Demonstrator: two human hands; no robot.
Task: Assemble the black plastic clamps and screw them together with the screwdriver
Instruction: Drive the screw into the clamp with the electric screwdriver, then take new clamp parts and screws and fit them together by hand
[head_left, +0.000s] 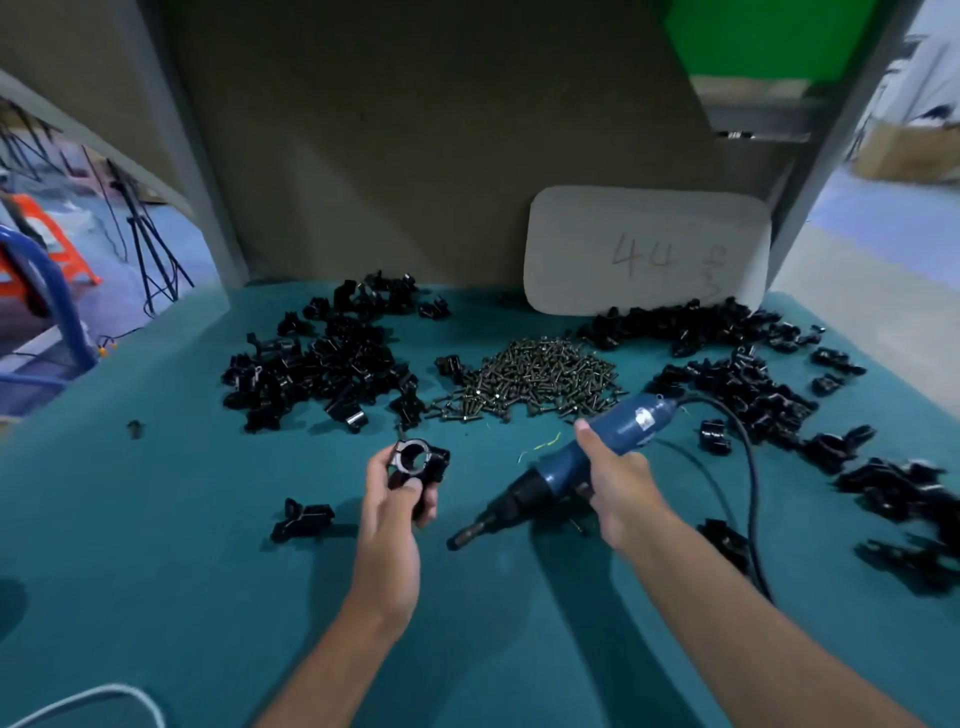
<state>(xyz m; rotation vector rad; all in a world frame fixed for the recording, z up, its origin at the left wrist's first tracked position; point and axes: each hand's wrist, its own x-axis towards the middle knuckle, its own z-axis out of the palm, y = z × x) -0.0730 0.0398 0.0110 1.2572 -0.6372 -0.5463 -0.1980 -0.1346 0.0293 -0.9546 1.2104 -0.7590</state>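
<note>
Both forearms reach in from the near edge over the teal table (156, 545). Left hand (397, 499) grips an assembled black clamp (418, 460), ring turned upward, probably so the screw seat faces the tool. Right hand (615, 480) is wrapped round the blue electric screwdriver (566, 460), its bit angled down toward the clamp but apart from it. Behind them lies a screw pile (530, 376), flanked by heaps of loose clamp parts (322, 358). A stray clamp half (303, 519) sits just left, and the screwdriver's cord (748, 493) loops across parts on the right, which could snag.
</note>
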